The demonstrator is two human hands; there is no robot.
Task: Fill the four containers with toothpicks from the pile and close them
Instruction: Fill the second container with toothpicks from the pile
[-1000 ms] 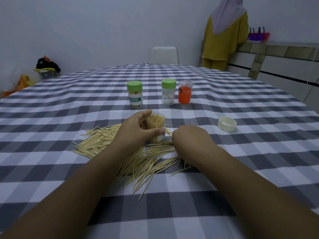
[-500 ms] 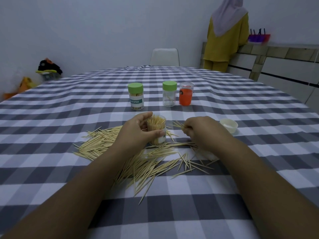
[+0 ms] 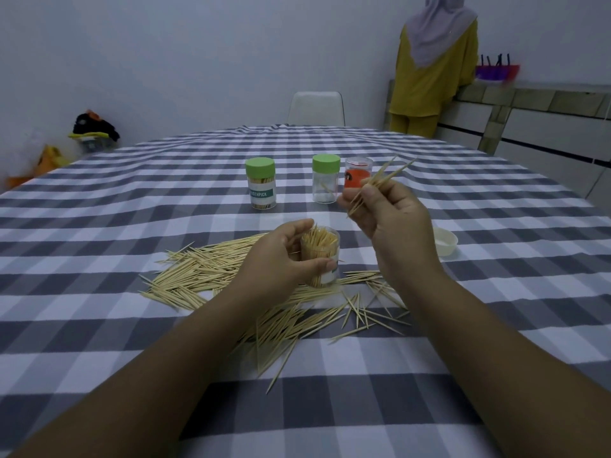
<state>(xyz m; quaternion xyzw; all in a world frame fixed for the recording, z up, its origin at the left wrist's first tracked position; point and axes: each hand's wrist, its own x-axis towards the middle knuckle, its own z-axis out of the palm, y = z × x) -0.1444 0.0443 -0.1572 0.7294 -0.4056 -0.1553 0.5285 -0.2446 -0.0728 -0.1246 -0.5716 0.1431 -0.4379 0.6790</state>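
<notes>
Toothpicks (image 3: 380,181) pinched in my right hand (image 3: 385,209) go next into the nearly full jar (image 3: 320,256) my left hand (image 3: 281,259) grips.

A clear open container (image 3: 320,256), packed with upright toothpicks, stands amid the loose toothpick pile (image 3: 231,292). Behind stand three more: two green-lidded containers, one full (image 3: 261,184), one nearly empty (image 3: 325,179), and an orange-labelled one (image 3: 357,171). A white lid (image 3: 446,241) lies to the right.
</notes>
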